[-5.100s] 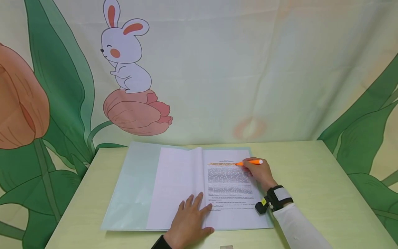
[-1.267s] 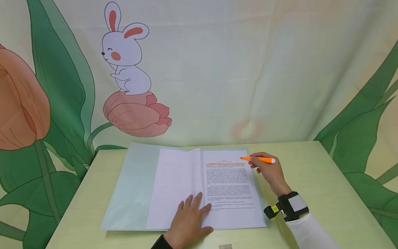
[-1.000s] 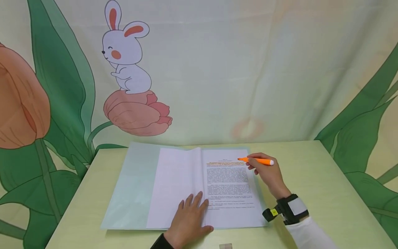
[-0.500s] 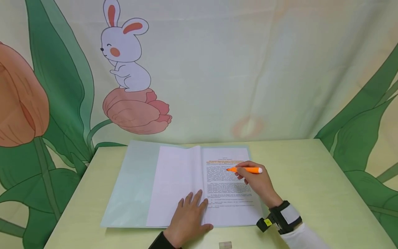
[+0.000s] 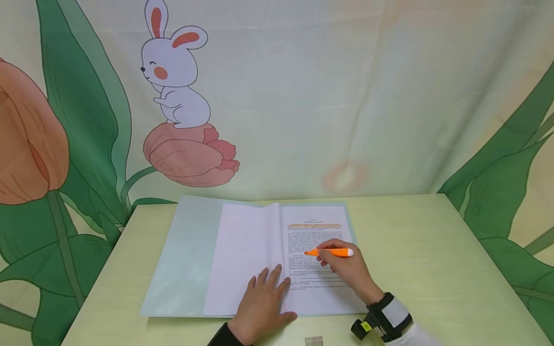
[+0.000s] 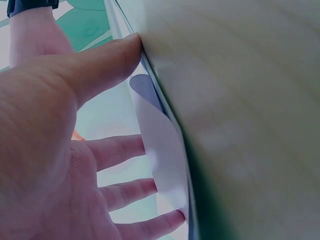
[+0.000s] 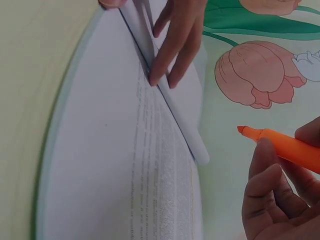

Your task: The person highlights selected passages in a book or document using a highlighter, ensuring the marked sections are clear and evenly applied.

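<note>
An orange highlighter (image 5: 335,252) is pinched in my right hand (image 5: 348,269), over the middle of the printed page (image 5: 320,298). In the right wrist view the highlighter's bare orange tip (image 7: 242,129) stands apart from the paper. Orange marking covers the top lines of the text. My left hand (image 5: 261,302) rests with spread fingers across the fold of the open pale green folder (image 5: 186,259). In the left wrist view its thumb is at the folder's lower edge and its fingers touch the curled paper (image 6: 162,145).
The folder lies on a light yellow-green table (image 5: 433,250). A small greyish block (image 5: 313,340) sits at the table's front edge. Behind the table hangs a cloth (image 5: 281,96) printed with a rabbit and tulips.
The right hand has carried the highlighter from the top lines off to the upper right edge, then down and left over the mid-page text. The left hand has stayed nearly still.
</note>
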A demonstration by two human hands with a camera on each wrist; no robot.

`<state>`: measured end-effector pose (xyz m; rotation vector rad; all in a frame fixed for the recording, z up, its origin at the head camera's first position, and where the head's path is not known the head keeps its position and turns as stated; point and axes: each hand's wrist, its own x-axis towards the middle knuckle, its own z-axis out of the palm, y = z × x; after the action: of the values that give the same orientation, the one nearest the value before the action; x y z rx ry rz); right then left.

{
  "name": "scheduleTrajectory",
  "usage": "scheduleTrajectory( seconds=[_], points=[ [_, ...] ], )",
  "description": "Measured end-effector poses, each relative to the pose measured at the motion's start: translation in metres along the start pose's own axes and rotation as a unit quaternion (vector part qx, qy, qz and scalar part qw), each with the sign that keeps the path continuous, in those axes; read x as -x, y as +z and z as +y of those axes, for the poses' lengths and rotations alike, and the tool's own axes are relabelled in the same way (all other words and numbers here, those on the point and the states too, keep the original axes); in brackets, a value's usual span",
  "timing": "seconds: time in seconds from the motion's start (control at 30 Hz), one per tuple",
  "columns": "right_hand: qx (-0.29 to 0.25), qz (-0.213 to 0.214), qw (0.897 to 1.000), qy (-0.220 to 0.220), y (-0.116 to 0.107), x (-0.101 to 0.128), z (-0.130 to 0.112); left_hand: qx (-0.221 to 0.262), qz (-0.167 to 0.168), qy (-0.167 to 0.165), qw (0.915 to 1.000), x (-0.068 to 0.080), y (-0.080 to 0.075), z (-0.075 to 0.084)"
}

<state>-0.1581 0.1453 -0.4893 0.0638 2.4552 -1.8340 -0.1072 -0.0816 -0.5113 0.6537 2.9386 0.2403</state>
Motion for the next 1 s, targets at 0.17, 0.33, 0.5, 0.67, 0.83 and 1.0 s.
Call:
scheduleTrajectory(
  seconds=[0.17, 0.33, 0.5, 0.67, 0.83, 1.0],
  points=[
    [0.008, -0.003, 1.000, -0.002, 0.005, 0.006, 0.003, 0.000, -0.001, 0.001, 1.0000, -0.001, 0.001, -0.001],
    [0.011, -0.011, 1.000, -0.008, 0.008, 0.010, 0.010, -0.003, 0.002, 0.003, 1.0000, -0.001, 0.002, -0.001],
    [0.021, -0.025, 0.999, -0.015, 0.012, 0.014, 0.019, -0.007, 0.007, 0.008, 0.9999, 0.000, 0.003, -0.002],
    [0.033, -0.033, 0.999, -0.018, 0.016, 0.015, 0.027, -0.011, 0.011, 0.011, 0.9998, 0.000, 0.003, -0.003],
    [0.028, -0.036, 0.999, -0.019, 0.019, 0.016, 0.029, -0.010, 0.012, 0.012, 0.9998, -0.001, 0.004, -0.003],
    [0.035, -0.032, 0.999, -0.022, 0.022, 0.017, 0.031, -0.009, 0.008, 0.010, 0.9999, -0.001, 0.004, -0.002]
  ],
)
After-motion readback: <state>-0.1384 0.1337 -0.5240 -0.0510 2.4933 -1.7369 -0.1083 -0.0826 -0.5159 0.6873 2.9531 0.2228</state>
